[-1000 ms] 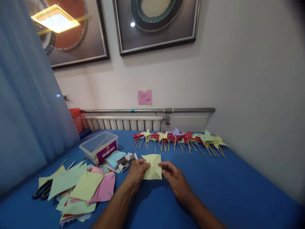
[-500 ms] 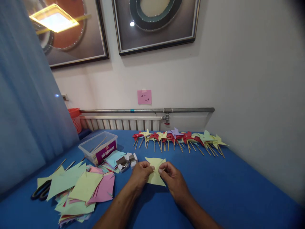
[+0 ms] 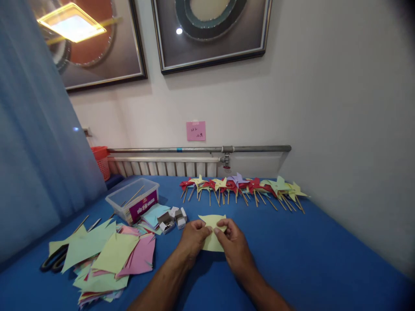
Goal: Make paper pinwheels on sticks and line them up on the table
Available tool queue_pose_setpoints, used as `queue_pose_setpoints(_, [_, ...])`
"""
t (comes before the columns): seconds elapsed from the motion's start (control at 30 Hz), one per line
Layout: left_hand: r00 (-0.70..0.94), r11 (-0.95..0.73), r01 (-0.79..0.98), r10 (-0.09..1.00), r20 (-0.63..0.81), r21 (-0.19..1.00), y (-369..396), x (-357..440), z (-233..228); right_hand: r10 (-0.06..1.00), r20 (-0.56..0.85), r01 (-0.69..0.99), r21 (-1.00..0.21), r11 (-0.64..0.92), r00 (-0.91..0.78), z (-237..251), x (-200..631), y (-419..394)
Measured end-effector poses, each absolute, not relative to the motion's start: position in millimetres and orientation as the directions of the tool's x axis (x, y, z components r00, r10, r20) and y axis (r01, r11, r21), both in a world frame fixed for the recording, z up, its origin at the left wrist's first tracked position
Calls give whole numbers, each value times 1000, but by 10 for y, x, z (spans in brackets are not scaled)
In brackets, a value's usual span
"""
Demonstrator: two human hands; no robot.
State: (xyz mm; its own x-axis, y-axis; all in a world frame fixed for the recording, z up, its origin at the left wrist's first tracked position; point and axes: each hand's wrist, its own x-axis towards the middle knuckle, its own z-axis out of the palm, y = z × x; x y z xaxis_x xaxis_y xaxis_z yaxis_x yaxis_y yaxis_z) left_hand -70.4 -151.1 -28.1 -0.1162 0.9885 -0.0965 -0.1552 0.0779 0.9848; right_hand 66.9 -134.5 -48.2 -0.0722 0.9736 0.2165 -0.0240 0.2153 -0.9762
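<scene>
Both hands meet over a yellow paper square (image 3: 212,233) lying on the blue tablecloth (image 3: 308,255). The left hand (image 3: 193,239) pinches the sheet's middle from the left with thumb and fingertips, and the right hand (image 3: 234,242) grips it from the right, fingers curled onto the paper (the two thumbs nearly touch). Beyond the paper square, near the wall, runs a row of finished pinwheels (image 3: 243,186) on wooden sticks. Left of the paper square sit small open boxes (image 3: 171,219), then a clear plastic tub (image 3: 134,199) with sticks in it. Farther left of the paper square lies a loose pile of coloured paper squares (image 3: 106,259), with black scissors (image 3: 53,260) at its edge.
</scene>
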Motion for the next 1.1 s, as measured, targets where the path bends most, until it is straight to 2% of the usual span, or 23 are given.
queue_pose_setpoints(0.5, [-70, 97, -309, 990, -125, 946, -1538, -683, -238, 969, 249, 44, -968, 249, -8, -489, 670, -1307])
queue_pose_setpoints(0.73, [-175, 58, -193, 980, -92, 980, -1504, -694, -237, 971, 236, 43, -971, 237, -21, -446, 692, -1309])
queue_pose_setpoints(1.1, [-185, 33, -183, 980, -68, 983, -1487, -701, -284, 976, 214, 74, -973, 218, -47, -441, 697, -1334])
